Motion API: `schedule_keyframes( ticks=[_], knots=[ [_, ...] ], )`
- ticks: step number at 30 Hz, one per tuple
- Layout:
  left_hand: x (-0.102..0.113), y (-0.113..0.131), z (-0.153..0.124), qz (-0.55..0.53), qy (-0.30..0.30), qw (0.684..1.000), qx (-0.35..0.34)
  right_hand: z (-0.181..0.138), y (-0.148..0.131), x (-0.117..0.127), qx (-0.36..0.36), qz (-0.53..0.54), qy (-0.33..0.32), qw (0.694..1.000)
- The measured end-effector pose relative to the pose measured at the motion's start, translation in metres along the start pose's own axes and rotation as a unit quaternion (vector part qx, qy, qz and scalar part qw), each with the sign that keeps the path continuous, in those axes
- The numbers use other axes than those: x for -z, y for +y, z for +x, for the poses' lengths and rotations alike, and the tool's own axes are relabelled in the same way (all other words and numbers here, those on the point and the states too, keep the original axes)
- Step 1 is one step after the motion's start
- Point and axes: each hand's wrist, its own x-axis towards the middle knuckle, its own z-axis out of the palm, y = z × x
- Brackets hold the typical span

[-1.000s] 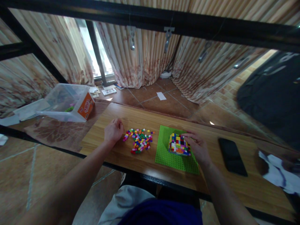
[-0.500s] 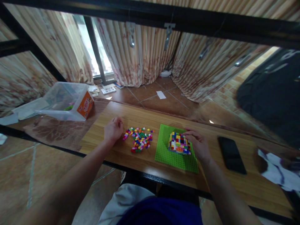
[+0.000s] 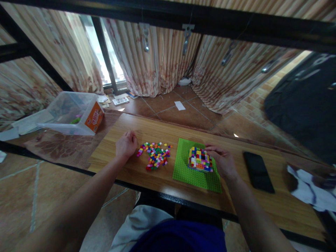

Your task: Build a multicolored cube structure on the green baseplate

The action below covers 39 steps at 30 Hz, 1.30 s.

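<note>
A small house-like build of many-coloured toy bricks (image 3: pixel 200 160) stands on a green studded baseplate (image 3: pixel 181 171). My right hand (image 3: pixel 222 160) is at its upper right corner, fingers pinched together against the top edge; whatever may be between the fingertips is too small to make out. To the left, my left hand (image 3: pixel 126 144) rests on the table with its fingers curled in, and the inside of it is hidden. Just right of that hand lies a spread of loose small bricks (image 3: pixel 157 155) in mixed colours.
The wooden table (image 3: pixel 147 126) also carries a black phone (image 3: pixel 258 171) right of the baseplate and crumpled white paper (image 3: pixel 307 189) near its right end. A clear plastic bin (image 3: pixel 68 113) with an orange label stands beyond the table's left end. Curtains (image 3: pixel 168 63) hang behind.
Both hands stay in nearly the same places, and the bricks look unchanged. The whole view has shifted slightly.
</note>
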Motion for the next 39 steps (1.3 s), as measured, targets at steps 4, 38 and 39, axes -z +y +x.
schedule_keyframes(
  ticks=[4, 38, 39],
  knots=[
    [-0.001, -0.001, 0.000, -0.003, -0.001, 1.000, -0.001, -0.002, -0.004, -0.002, -0.008, -0.001, 0.000, 1.000],
    [0.001, 0.002, -0.001, -0.008, -0.011, 1.000, 0.006, -0.005, -0.009, -0.008, 0.047, -0.117, 0.021, 0.992],
    [0.001, 0.002, -0.001, -0.007, -0.012, 1.000, 0.008, -0.009, -0.016, -0.010, 0.085, -0.153, 0.038, 0.984]
  ],
)
